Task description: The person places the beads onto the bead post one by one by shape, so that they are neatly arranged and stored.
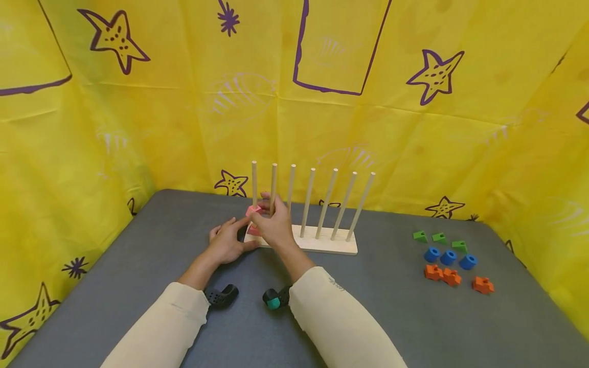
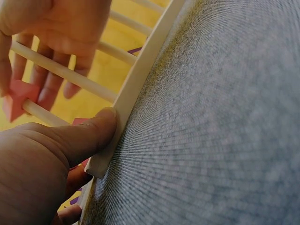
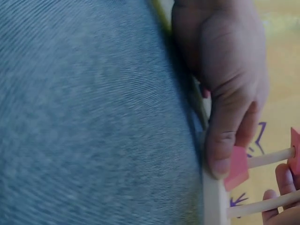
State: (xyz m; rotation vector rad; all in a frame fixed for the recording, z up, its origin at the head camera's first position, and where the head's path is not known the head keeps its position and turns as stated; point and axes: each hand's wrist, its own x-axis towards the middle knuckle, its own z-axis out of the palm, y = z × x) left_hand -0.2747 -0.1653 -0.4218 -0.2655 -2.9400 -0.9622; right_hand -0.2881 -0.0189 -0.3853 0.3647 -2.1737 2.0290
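Observation:
A wooden base carries a row of several upright pegs. My left hand grips its left end, the thumb along the front edge. Low on the end peg, a pink block sits at the base beside that thumb. Higher on the same peg, the peg runs into a second pink block. My right hand holds this upper block between thumb and fingers, reaching around the neighbouring peg.
On the grey table at the right lie green triangular blocks, blue cylinders and orange notched blocks, several in all. A yellow patterned cloth hangs behind and at both sides.

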